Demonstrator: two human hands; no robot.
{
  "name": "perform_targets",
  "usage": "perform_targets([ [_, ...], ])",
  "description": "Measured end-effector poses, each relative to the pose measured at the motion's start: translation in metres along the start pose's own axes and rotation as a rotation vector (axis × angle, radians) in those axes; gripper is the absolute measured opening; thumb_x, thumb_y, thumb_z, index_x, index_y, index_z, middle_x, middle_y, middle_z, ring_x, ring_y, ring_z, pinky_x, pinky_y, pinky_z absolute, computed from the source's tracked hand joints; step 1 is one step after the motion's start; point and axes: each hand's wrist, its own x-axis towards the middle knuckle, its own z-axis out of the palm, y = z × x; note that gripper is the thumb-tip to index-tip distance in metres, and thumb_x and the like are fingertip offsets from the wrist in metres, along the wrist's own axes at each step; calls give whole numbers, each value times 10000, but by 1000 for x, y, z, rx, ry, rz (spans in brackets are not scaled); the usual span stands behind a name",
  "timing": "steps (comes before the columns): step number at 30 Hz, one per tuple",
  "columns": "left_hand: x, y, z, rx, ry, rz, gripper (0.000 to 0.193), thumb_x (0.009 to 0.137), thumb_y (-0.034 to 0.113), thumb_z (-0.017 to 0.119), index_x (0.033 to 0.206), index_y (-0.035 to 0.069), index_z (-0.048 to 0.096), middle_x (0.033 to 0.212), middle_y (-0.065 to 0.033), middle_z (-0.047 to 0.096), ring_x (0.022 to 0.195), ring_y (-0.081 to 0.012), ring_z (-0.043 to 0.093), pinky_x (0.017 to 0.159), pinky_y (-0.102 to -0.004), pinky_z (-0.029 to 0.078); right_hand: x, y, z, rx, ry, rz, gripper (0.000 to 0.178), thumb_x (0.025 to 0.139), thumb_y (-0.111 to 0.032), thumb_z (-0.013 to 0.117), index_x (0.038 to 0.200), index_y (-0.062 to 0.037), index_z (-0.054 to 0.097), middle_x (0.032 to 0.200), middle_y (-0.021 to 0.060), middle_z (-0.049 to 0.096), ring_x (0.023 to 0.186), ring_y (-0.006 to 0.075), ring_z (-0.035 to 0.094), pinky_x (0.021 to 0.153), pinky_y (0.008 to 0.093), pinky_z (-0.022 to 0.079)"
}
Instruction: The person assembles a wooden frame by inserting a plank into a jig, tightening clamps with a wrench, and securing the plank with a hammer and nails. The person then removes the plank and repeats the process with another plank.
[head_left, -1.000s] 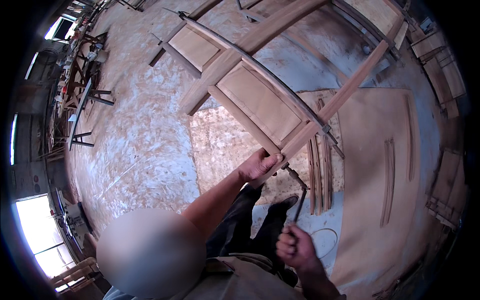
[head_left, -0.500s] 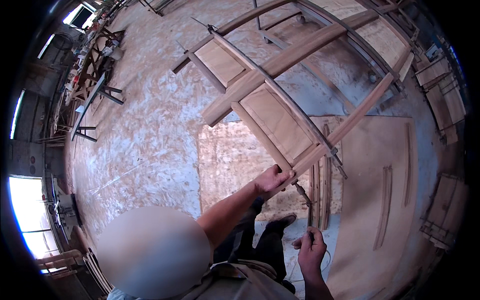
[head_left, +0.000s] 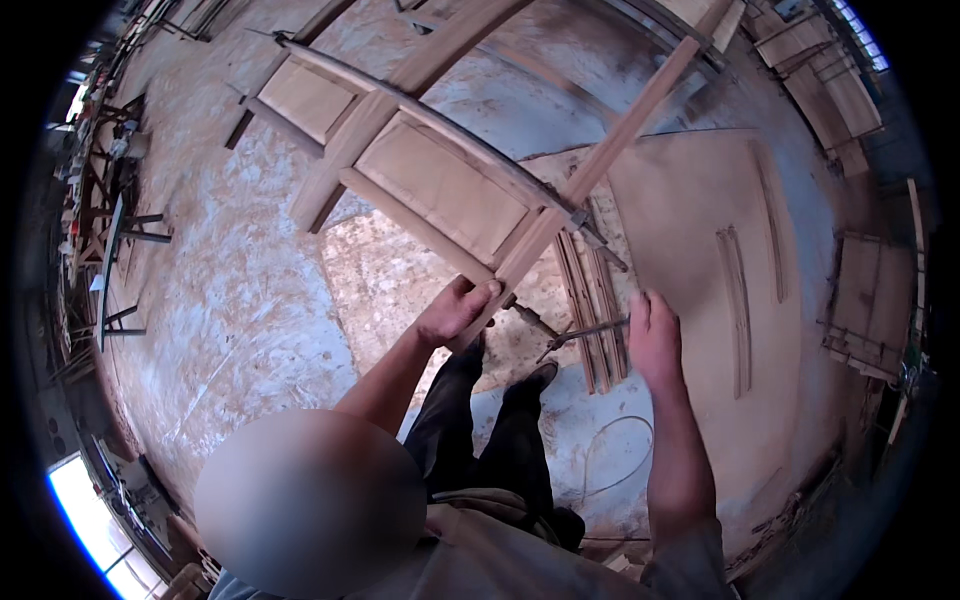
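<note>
A wooden frame with pale inset panels [head_left: 440, 185] reaches from the upper left toward me. My left hand [head_left: 458, 312] is closed around the near end of its long wooden rail [head_left: 600, 165], thumb on top. Just right of that hand, a clamp screw [head_left: 530, 318] juts out from under the rail. A metal rod [head_left: 595, 330] crosses the screw's outer end and points right. My right hand [head_left: 655, 335] grips the rod's far end in a closed fist. A long bar clamp [head_left: 430, 105] lies across the panels; its near end passes over the rail.
Thin wooden strips [head_left: 590, 300] lie on a stained sheet [head_left: 385, 285] below the rail. More strips [head_left: 735, 310] rest on a brown board [head_left: 680, 240] at right. Stacked panels [head_left: 865, 300] stand far right, a trestle bench [head_left: 115, 265] far left. A thin loop [head_left: 590, 450] lies near my feet.
My right hand has moved away from my body, swinging the rod from pointing toward me to pointing right. My left hand keeps its hold on the rail. The whole view has shifted.
</note>
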Motion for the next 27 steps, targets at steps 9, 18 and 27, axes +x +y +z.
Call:
perform_targets([
  [9,0,-2,-3,-30,-14,17,591,942,451,592,1251,-45,505,1084,-95,642,963,-150,606,807,-294,512,53,45,35,628,-187,590,371,1001,-414,469,838,-82,497,516,-13,421,358,77,386,319,247,279],
  [18,-1,-4,0,-74,51,27,619,924,478,606,1238,-47,511,1018,-90,620,849,-142,608,740,-283,513,62,64,62,745,-190,793,415,965,-505,512,873,-102,471,469,-14,358,323,95,347,296,249,236],
  [27,-3,-2,2,-148,0,47,664,901,479,639,1284,-38,477,1079,-102,611,928,-162,592,769,-296,514,72,94,89,776,-325,1102,513,904,-626,522,790,-131,455,470,-7,365,327,130,364,294,282,260],
])
